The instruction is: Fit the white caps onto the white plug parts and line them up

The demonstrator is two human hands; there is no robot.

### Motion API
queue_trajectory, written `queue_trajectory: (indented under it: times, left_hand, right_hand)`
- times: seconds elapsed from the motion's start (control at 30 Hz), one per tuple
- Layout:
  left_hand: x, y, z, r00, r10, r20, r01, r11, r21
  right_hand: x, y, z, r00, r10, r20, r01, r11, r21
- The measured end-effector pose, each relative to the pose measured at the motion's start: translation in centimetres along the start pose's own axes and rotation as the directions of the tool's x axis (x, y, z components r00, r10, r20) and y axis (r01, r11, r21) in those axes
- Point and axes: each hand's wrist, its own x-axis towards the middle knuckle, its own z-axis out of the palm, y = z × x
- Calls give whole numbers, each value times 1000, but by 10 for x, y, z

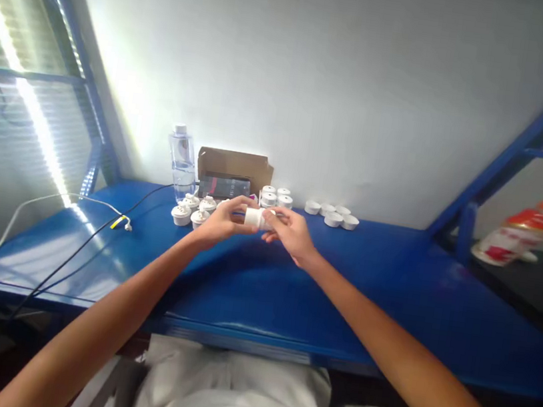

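A small white plastic cylinder [252, 218] lies on its side in the air above the blue table, between my two hands. My left hand [222, 222] closes around its left end with thumb and fingers. At the right end, the fingers of my right hand [293, 233] are pinched on it; whether they hold a separate part there I cannot tell. Left of my left hand stand several white round pieces with fittings on top [182, 214], partly hidden by that hand. Just behind my hands are several white cylinders [284, 201]. Shallow white cups [334, 219] sit further right.
A clear water bottle [183, 167] stands at the back left beside an open cardboard box [236, 165] with a black item in front. Cables [73, 250] cross the left of the blue table [366, 284]. Blue frame bars flank both sides; a red-and-white container [519, 235] is right.
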Motion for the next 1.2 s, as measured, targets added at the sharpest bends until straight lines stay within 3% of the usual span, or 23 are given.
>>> queue_trajectory:
  times: [0.2,0.47,0.57,0.7,0.83,0.9,1.07,1.2]
  left_hand:
    - [2,2,0,980,-189,-61,188,982,-23]
    - [2,1,-1,963,-269,-38,269,963,23]
    - [1,3,-2,979,-203,-11,203,979,13]
    - [-1,7,-2,1000,0,28,-1,1000,29]
    - [-1,7,2,992,111,60,-116,990,75]
    - [-1,5,4,995,98,35,-100,992,73]
    - [1,1,2,998,-47,-31,50,994,95]
    - [0,4,0,994,104,15,-105,988,112]
  right_hand:
    - [-2,0,3,951,-305,55,309,948,-71]
    - [-5,-3,1,913,-392,115,405,905,-130]
    - [-5,-8,-2,944,-315,103,327,933,-148]
    - [-2,-9,-6,998,-18,57,21,999,-45]
    - [0,-8,-4,968,241,72,-246,966,82]
    - [-1,-8,-3,963,265,53,-269,957,109]
    - [0,-8,-3,982,188,-3,-187,977,103]
    - [1,-6,-4,978,206,-16,-203,973,107]
